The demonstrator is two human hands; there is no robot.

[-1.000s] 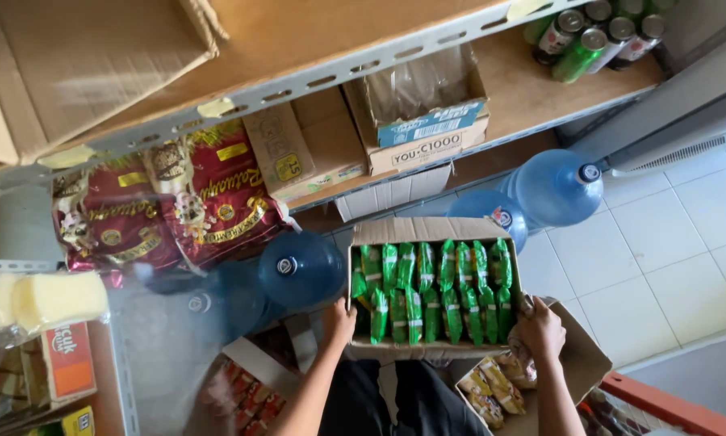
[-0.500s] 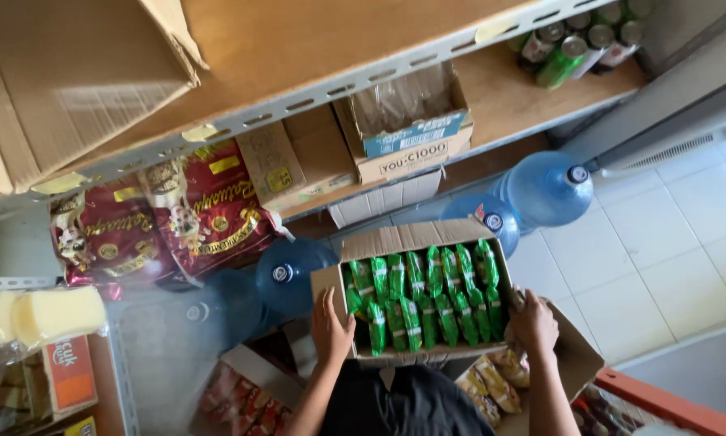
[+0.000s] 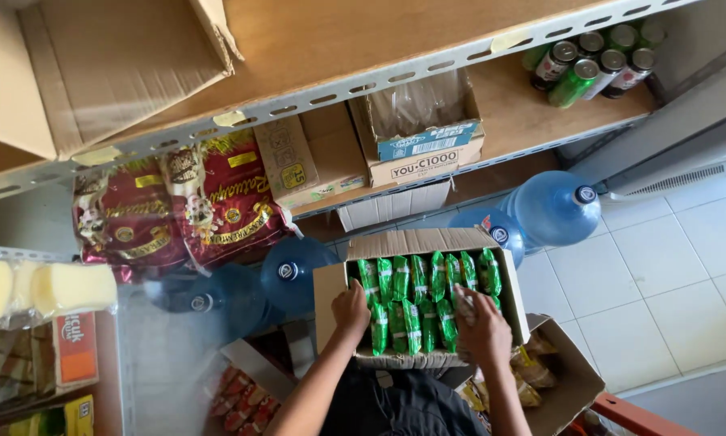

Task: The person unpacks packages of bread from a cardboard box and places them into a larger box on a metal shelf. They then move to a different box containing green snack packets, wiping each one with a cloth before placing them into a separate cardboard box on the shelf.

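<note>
At nine o'clock lie soft yellow sponges point(image 3: 48, 288) in clear film; I cannot count them. Above them, toward ten, two glossy red bags point(image 3: 181, 211) sag off the wooden shelf point(image 3: 338, 48). Four smooth blue water jugs point(image 3: 552, 208) stand on the pale tiled floor point(image 3: 661, 282), strung from eight o'clock to two.

At six, my left hand point(image 3: 351, 311) rests on the near left corner of the open cardboard box point(image 3: 330, 295), fingers curled together over its edge. Inside stand shiny green packets point(image 3: 423, 295) in two rows, too tightly packed to count. My right hand point(image 3: 482, 329) lies flat on those packets at the box's right side, fingers slightly apart, gripping nothing that I can see.

At one o'clock, five round cans point(image 3: 593, 64) lie on the shelf.
</note>
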